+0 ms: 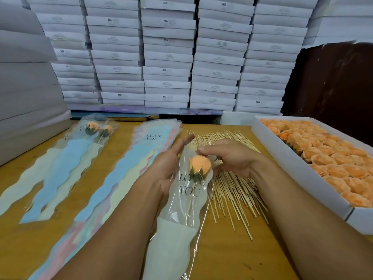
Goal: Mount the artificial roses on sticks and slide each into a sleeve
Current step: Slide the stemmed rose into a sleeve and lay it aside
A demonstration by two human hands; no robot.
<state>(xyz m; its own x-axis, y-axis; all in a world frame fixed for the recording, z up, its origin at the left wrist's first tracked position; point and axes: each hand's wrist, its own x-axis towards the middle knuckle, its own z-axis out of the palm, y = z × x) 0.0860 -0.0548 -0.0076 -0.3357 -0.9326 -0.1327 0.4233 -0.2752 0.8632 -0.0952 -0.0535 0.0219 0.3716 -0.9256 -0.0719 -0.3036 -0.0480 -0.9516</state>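
Observation:
An orange rose (199, 163) on a thin stick sits inside a clear "LOVE YOU" sleeve (177, 231) with a pale green base. My left hand (169, 166) lies under the sleeve's left side and supports it, fingers stretched out. My right hand (228, 156) pinches the sleeve's top edge just above the rose. Loose wooden sticks (234, 190) lie spread on the table beneath my right hand. A stack of empty sleeves (129, 168) lies to the left. Two filled sleeves (94, 128) rest at the far left.
A white tray (298, 170) full of orange roses (331, 158) stands on the right. The wooden table (222, 249) carries everything. Stacked white boxes (167, 57) form a wall behind it, and grey boards lean at the left.

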